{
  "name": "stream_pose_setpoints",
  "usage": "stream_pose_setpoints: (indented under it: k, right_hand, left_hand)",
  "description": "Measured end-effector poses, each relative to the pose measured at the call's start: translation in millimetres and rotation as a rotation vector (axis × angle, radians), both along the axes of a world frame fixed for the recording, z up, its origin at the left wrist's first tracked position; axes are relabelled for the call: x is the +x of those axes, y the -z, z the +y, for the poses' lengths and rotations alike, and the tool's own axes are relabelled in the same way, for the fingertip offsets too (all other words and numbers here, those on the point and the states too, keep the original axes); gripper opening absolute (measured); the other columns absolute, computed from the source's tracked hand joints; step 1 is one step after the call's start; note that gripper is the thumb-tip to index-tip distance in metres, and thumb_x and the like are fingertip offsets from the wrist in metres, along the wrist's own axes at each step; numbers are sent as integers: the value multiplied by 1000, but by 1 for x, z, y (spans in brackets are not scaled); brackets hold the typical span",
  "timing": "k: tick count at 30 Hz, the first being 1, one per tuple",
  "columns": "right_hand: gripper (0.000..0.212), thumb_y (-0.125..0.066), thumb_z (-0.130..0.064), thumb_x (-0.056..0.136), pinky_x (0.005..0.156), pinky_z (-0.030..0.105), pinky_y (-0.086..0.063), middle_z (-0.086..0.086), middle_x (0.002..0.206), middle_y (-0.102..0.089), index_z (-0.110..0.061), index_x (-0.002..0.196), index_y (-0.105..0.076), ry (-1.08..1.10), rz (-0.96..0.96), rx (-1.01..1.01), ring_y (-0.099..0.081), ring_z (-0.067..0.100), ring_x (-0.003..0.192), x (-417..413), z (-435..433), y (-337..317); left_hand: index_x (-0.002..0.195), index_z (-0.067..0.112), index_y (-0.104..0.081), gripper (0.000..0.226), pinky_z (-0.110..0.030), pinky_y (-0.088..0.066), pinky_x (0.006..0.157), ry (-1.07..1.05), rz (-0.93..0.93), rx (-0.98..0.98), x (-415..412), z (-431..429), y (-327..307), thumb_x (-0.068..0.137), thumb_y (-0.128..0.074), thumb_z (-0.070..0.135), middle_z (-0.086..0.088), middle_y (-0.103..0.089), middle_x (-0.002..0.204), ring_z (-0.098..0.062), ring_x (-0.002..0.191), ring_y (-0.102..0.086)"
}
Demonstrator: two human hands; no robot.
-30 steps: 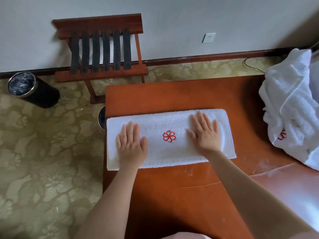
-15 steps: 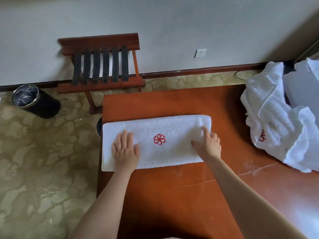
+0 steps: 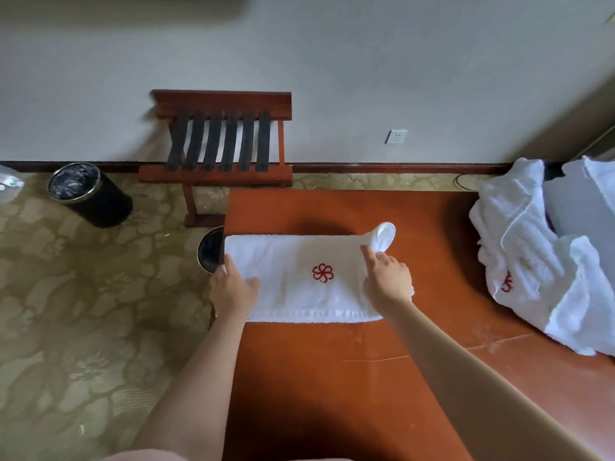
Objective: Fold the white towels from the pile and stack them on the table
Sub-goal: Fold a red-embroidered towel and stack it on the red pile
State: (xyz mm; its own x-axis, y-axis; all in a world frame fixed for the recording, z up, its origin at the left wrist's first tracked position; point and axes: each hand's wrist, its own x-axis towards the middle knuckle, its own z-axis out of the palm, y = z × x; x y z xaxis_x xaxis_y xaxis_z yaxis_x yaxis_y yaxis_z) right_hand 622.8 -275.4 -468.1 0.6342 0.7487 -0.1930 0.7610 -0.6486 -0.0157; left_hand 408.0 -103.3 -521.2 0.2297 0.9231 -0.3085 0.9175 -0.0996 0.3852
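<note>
While left hand (image 3: 233,289) grips one white towel (image 3: 293,301) end and right hand (image 3: 387,281) pinches the lifted other, land edges square over red emblem (image 3: 322,272).

Table (image 3: 332,377): red-brown wooden top, with thin pale scratches toward its right side.
Folded towel (image 3: 299,294): white with a red flower emblem, lying along the left part of the table; its right end is raised and curled.
Pile of towels (image 3: 532,261): white and crumpled, on the right part of the table, apart from the folded towel.
Floor (image 3: 83,327): beige carpet with a flower pattern.
Luggage rack (image 3: 219,141): wood with black straps, standing on the floor by the wall.
Waste bin (image 3: 90,194): black, round, left of the rack.
Second bin (image 3: 209,251): just beside the table's left edge, partly hidden.
</note>
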Motion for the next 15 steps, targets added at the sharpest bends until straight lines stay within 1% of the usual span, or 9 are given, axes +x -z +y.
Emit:
stream_pose_setpoints:
  k: [3, 5, 8, 9, 10, 12, 13, 14, 15]
  right_hand:
    - [58, -47, -4, 82, 66, 30, -33, -1, 86, -46, -24, 134, -29, -61, -17, 6, -43, 19, 70, -14, 11, -9]
    - [57, -46, -3, 82, 66, 30, -34, -2, 86, -45, -24, 133, -31, -86, -19, 30, -45, 18, 69, -22, 16, -14]
    - [58, -47, -2, 83, 66, 30, -36, -2, 89, -49, -25, 134, -30, -106, -5, 65, -48, 18, 68, -30, 21, -20]
    - [59, -47, -2, 82, 67, 30, -38, -1, 91, -51, -25, 135, -30, -115, -2, 66, -50, 19, 69, -32, 22, -21]
    - [60, -48, -2, 82, 68, 30, -40, -1, 92, -52, -25, 135, -30, -120, 2, 64, -52, 19, 69, -33, 22, -21]
    - [61, -49, -3, 82, 70, 30, -42, -1, 94, -54, -25, 136, -30, -121, 8, 57, -54, 20, 71, -32, 22, -21]
    - [62, -49, -3, 82, 71, 30, -43, -1, 95, -55, -26, 137, -30, -115, 8, 59, -55, 20, 71, -31, 22, -20]
    - [62, -50, -4, 82, 71, 30, -43, -1, 96, -56, -26, 137, -31, -105, 10, 68, -54, 20, 71, -30, 21, -19]
    - [62, -50, -4, 83, 70, 30, -43, 0, 97, -57, -26, 138, -31, -92, 14, 79, -54, 20, 71, -28, 21, -18]
  left_hand:
    - [149, 13, -14, 91, -49, -41, 95, -91, -49, -53, 1, -4, -3, 80, -68, 40, -19, -34, 144, -36, 129, -34]
    - [149, 13, -12, 97, -50, -42, 93, -138, -35, -78, -2, -2, -2, 77, -69, 46, -20, -34, 143, -38, 127, -37]
    - [151, 14, -2, 105, -50, -45, 94, -94, -48, -155, -7, 6, 3, 77, -67, 52, -18, -38, 143, -37, 123, -46]
    - [151, 14, 2, 107, -47, -47, 91, -69, -73, -180, -7, 8, 4, 78, -67, 51, -16, -41, 142, -36, 119, -50]
    - [151, 15, 5, 108, -42, -49, 84, -47, -105, -196, -8, 11, 5, 79, -68, 49, -13, -46, 139, -33, 112, -56]
    - [151, 20, 12, 108, -30, -46, 61, 10, -166, -200, -11, 15, 5, 81, -68, 40, -8, -57, 127, -24, 81, -62]
    - [151, 25, 14, 108, -27, -40, 51, 66, -175, -188, -14, 16, 5, 82, -68, 37, -5, -61, 118, -17, 67, -59]
    - [150, 29, 15, 107, -24, -36, 46, 139, -171, -173, -18, 18, 6, 83, -68, 34, -1, -62, 109, -13, 58, -55]
    - [151, 31, 13, 104, -22, -34, 43, 213, -167, -159, -21, 19, 8, 84, -67, 32, 2, -60, 102, -11, 54, -53]
